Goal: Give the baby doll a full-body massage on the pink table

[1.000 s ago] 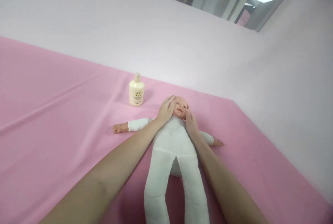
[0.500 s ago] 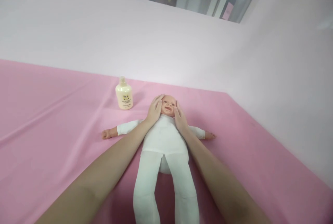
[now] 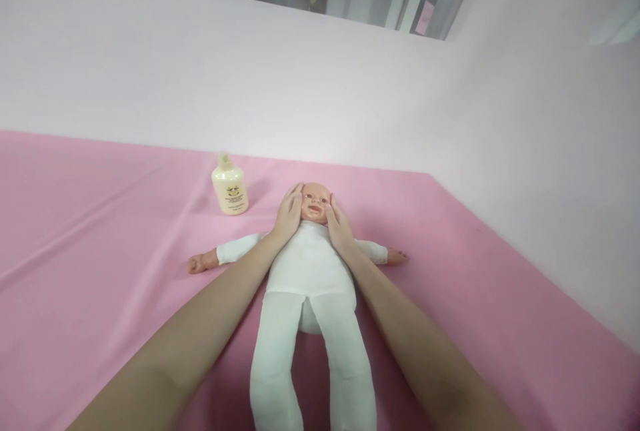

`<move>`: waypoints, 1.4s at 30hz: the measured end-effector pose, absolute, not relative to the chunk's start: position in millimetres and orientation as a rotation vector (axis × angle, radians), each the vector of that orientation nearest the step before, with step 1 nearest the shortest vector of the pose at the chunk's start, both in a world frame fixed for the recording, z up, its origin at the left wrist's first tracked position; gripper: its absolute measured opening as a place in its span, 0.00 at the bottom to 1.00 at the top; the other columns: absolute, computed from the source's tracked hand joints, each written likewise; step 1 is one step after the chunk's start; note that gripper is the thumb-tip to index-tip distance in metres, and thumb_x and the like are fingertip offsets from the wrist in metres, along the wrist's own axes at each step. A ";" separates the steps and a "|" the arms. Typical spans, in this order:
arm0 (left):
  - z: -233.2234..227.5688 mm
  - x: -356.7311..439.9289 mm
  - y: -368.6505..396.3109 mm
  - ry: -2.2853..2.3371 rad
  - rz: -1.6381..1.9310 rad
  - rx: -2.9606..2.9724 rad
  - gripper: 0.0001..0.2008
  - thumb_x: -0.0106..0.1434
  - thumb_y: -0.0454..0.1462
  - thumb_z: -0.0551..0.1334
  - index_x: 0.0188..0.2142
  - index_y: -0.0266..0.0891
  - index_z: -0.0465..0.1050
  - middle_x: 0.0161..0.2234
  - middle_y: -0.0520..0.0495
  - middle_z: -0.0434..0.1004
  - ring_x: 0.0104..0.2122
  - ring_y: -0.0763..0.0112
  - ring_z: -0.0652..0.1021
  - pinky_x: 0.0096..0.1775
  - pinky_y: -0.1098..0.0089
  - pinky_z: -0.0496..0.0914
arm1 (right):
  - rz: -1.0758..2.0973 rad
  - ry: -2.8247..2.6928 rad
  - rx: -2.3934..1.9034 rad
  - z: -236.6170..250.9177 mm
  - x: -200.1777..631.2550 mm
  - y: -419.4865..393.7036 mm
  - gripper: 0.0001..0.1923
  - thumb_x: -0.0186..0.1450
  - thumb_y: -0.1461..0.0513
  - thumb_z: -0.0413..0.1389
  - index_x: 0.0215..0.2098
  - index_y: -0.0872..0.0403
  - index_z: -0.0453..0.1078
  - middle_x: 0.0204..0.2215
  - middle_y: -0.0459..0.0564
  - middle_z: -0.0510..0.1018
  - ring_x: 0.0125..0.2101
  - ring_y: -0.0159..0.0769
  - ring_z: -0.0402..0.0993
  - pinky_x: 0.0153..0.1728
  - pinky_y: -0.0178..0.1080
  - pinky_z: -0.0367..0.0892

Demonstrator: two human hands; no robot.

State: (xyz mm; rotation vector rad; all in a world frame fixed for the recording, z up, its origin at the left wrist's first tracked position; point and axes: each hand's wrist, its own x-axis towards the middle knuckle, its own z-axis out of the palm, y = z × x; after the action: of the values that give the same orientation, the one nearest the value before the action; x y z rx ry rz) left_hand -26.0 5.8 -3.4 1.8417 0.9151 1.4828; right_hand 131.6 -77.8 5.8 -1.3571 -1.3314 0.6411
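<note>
A baby doll [image 3: 313, 264] in a white bodysuit lies on its back on the pink cloth [image 3: 100, 231], arms spread, legs toward me. Its head [image 3: 315, 201] points to the far wall. My left hand [image 3: 289, 213] lies flat against the left side of the doll's head. My right hand [image 3: 337, 223] presses the right cheek. Both hands cup the face with fingers extended, and both forearms run alongside the doll's body.
A cream lotion bottle [image 3: 230, 187] stands upright on the cloth, just left of the doll's head. Pale pink walls [image 3: 525, 151] close the surface at the back and right, meeting in a corner. Windows with ceiling lights show above the back wall.
The view has swung so the doll and bottle sit further left and more centred. Both hands stay on the doll's face, shifted slightly down along the cheeks.
</note>
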 end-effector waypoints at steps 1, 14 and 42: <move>-3.7 -25.8 5.9 0.916 1.485 1.835 0.29 0.78 0.51 0.48 0.66 0.40 0.71 0.69 0.40 0.69 0.70 0.59 0.67 0.74 0.54 0.56 | 0.646 -1.326 -1.369 6.9 131.1 -78.5 0.51 0.70 0.32 0.44 0.78 0.55 0.51 0.76 0.53 0.57 0.76 0.43 0.51 0.77 0.48 0.44; -8.4 -25.9 8.6 0.827 1.557 1.844 0.29 0.78 0.53 0.50 0.66 0.40 0.72 0.70 0.38 0.66 0.72 0.57 0.65 0.74 0.52 0.55 | 0.734 -1.351 -1.324 13.6 129.1 -83.6 0.57 0.68 0.32 0.49 0.80 0.55 0.36 0.79 0.51 0.45 0.78 0.41 0.43 0.77 0.47 0.41; -3.0 -25.2 4.1 0.820 1.502 1.899 0.25 0.73 0.47 0.59 0.66 0.43 0.72 0.69 0.41 0.69 0.70 0.58 0.68 0.73 0.53 0.58 | 0.697 -1.339 -1.422 13.0 129.6 -82.5 0.53 0.69 0.34 0.49 0.79 0.57 0.46 0.75 0.57 0.57 0.75 0.44 0.54 0.76 0.48 0.47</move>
State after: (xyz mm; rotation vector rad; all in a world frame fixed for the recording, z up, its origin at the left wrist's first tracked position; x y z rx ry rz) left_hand -25.2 4.1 -3.0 1.8985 0.8203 1.5022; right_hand 129.6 -82.5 13.0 -1.4219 -1.3390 0.6974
